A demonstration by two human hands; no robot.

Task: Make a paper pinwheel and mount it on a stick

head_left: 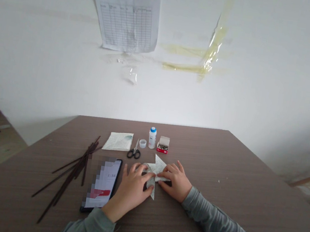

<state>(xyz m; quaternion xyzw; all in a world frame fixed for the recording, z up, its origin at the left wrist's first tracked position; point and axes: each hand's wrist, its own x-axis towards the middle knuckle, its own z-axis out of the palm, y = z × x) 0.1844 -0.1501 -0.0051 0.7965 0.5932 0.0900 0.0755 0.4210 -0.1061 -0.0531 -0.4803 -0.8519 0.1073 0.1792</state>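
Observation:
A printed sheet of paper folded into a pointed pinwheel shape (160,165) lies on the table between my hands. My left hand (134,184) presses on its left side, thumb and forefinger near the centre, other fingers bent over its edge. From the right, my right hand (176,179) grips a paper point, thumb below and fingers above. The fingertips cover part of the centre. Just beyond the paper are black-handled scissors (134,152), a small clear cup (142,143), a white bottle with a blue cap (152,138) and an opened red box (162,148) of tiny pieces.
Left of my left hand lies a phone (102,189) with its screen lit. Several thin dark sticks (75,170) are piled farther left. A folded pale paper (118,141) rests behind the phone. The wall (174,99) stands at the table's far edge, with a taped sheet (128,22).

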